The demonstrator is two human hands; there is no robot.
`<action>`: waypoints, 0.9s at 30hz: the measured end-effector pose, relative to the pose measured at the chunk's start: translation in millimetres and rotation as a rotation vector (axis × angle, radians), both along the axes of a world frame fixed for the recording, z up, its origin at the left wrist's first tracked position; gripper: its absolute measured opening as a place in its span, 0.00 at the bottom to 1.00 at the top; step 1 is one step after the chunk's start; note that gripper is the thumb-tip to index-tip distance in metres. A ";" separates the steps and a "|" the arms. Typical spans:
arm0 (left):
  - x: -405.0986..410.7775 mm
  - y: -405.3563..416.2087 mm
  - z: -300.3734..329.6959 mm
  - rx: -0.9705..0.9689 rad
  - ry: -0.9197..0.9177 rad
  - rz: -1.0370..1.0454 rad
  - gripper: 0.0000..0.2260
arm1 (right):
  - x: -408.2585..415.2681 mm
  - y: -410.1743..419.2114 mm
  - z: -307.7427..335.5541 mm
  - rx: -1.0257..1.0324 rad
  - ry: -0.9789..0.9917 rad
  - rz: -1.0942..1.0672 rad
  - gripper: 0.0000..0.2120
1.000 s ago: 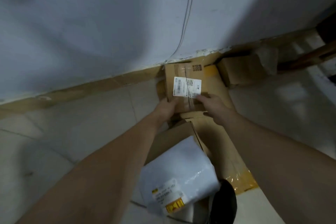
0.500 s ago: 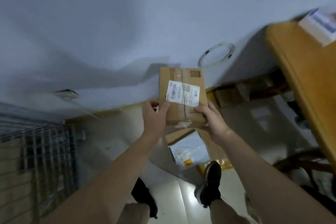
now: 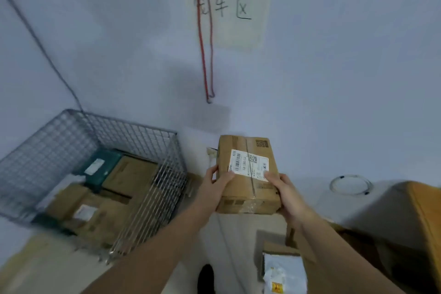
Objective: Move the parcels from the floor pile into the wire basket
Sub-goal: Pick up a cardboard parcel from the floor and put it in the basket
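1. Down by the person's feet, a white plastic mailer lies on brown cardboard on the floor.
2. Higher up, held clear of the floor, a taped cardboard parcel with a white shipping label sits between both hands: the left hand grips its left edge, thumb on top, and the right hand grips its near right corner.
3. Left of the parcel stands the wire basket, holding brown boxes and a green package.
4. Behind, a paper sign hangs on the wall.
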State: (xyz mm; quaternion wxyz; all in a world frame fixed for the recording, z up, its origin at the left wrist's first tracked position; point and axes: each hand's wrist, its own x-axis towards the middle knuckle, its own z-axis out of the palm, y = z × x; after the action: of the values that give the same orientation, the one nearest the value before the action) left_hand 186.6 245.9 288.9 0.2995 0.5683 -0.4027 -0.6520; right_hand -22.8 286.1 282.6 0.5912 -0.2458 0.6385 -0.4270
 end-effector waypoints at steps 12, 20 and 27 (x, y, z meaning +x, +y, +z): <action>290.8 162.7 69.0 -0.060 -0.035 0.446 0.29 | 268.3 38.4 68.7 -0.111 -0.012 0.661 0.21; 444.3 237.2 87.6 -0.079 -0.047 0.647 0.28 | 449.0 71.9 70.4 -0.160 -0.037 0.802 0.22; 567.1 269.4 72.5 -0.078 -0.038 0.726 0.25 | 580.1 97.5 50.6 -0.126 -0.086 0.861 0.33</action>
State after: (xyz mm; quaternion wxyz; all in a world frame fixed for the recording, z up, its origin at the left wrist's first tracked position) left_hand 753.7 515.3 361.4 0.5255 0.6744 -0.2048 -0.4765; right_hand 557.2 383.6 333.2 0.7253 -0.5071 0.4253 -0.1894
